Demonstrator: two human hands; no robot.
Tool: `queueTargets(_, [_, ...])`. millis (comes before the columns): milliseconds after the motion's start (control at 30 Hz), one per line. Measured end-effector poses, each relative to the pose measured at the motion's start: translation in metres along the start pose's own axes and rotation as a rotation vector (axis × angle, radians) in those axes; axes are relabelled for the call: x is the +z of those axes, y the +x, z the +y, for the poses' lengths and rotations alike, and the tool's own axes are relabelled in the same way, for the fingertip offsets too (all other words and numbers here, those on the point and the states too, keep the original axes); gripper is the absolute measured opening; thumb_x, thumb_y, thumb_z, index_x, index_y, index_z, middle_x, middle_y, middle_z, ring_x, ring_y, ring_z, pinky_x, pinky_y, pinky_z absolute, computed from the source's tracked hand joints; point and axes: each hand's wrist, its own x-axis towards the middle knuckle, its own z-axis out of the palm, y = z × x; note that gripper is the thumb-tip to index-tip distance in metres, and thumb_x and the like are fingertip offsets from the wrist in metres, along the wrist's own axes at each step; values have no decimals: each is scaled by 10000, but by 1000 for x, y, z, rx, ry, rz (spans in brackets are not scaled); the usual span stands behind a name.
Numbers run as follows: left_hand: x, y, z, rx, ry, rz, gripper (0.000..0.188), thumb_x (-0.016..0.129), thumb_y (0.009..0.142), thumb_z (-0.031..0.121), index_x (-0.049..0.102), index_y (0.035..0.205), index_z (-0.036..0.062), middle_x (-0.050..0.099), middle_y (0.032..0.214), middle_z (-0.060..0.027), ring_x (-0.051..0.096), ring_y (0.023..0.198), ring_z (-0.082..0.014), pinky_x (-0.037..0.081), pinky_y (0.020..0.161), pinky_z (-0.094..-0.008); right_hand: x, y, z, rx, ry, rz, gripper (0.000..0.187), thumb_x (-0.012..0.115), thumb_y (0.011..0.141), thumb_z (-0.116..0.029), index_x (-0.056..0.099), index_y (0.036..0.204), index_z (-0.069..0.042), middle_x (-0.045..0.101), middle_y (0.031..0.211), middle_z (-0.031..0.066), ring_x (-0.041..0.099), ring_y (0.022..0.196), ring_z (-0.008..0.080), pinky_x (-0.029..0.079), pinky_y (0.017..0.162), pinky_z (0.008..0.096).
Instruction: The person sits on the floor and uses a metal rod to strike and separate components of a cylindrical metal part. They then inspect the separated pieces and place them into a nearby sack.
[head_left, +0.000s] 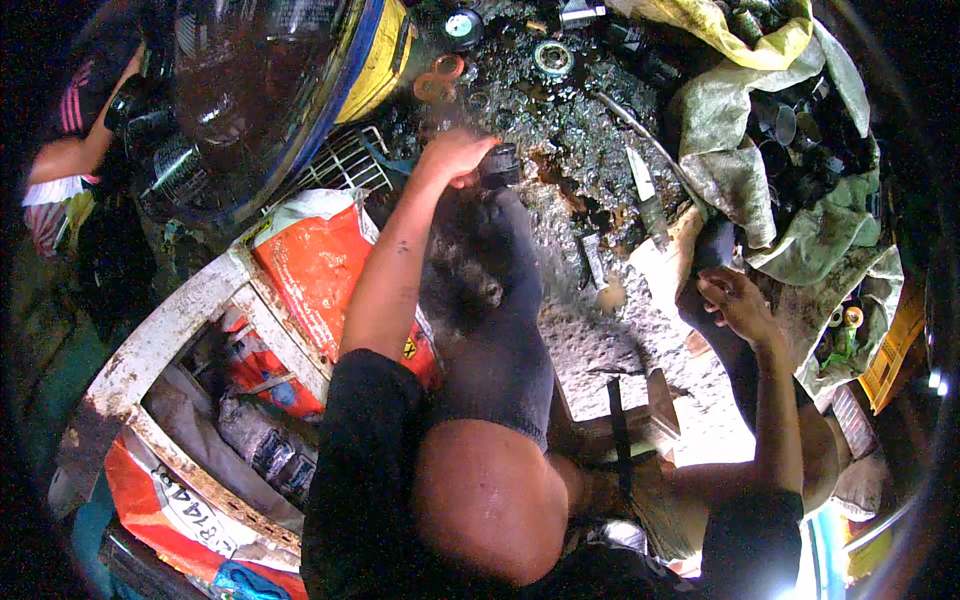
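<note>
My left hand reaches out past my left shin, its fingers closed at the edge of a black cylindrical part. What kind of part it is does not show, and some of the fingers are hidden from above. Beneath it lies wet, oily black ground. My right hand hangs beside my right shin with its fingers loosely bent and apart. Nothing shows in it.
On the oily ground lie orange rings, a pale round wheel-like part and a flat blade-like piece. Sacks with dark scraps stand right. A rusty white frame, a large drum and another person's arm are left.
</note>
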Motion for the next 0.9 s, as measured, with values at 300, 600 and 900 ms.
queueTargets(300, [51, -12, -16, 191, -84, 738, 226, 626, 890, 291, 707, 965, 94, 695, 974, -177, 671, 901, -369, 539, 785, -423, 75, 130, 28, -352, -450, 676, 489, 672, 872, -447, 593, 1199, -92, 627, 1148, 206, 618, 1070, 387, 521, 867, 480])
queueTargets(600, [74, -9, 14, 471, -125, 613, 415, 732, 831, 412, 716, 1074, 76, 700, 1086, -152, 675, 998, -308, 519, 883, -375, 90, 162, 38, -128, -538, 530, 597, 745, 797, -441, 573, 1184, -20, 678, 1042, 208, 666, 940, 355, 534, 782, 434])
queueTargets(900, [54, -45, -2, 295, -1093, 545, 385, 607, 952, 367, 658, 1155, 43, 701, 1097, -51, 654, 994, -165, 523, 819, -327, 138, 98, -30, -262, 665, -35, 491, 744, 836, -387, 643, 1136, -12, 667, 919, 22, 566, 779, 80, 418, 668, 214])
